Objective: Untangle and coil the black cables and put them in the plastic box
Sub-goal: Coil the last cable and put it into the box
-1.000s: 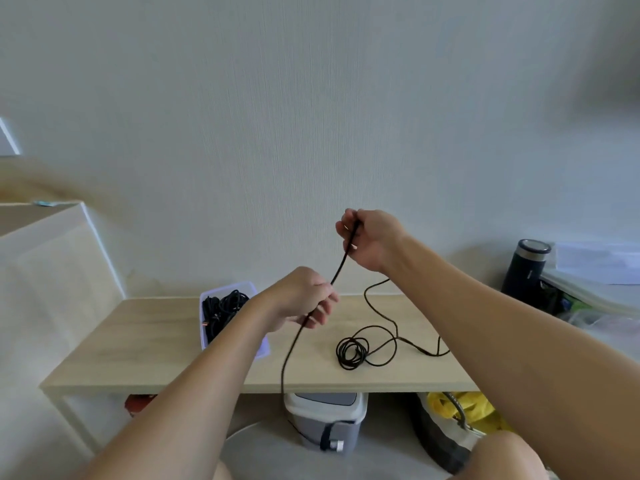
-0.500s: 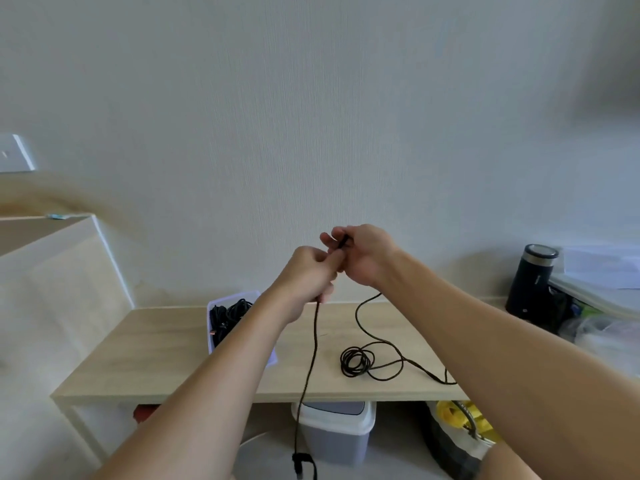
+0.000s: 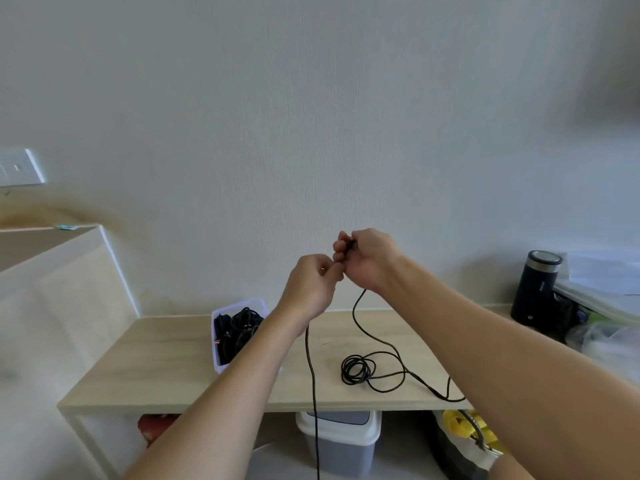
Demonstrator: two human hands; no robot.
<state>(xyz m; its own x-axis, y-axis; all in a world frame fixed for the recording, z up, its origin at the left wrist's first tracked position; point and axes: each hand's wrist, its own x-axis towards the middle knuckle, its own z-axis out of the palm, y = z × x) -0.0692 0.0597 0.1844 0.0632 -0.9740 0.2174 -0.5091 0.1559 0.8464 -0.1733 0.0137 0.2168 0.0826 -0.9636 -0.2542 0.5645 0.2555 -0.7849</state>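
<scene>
One black cable, lower end off-frame

Both hands raised mid-frame, close together
Left hand and right hand each pinch the black cable, fingers curled.

Matt black cable that I hold at centre, plastic box centre left translucent and smooth, tabletop pale wood grain, matt, wall finely textured, matt white, flask at right dark matt body, brushed metal lid, bin below smooth grey plastic.
</scene>
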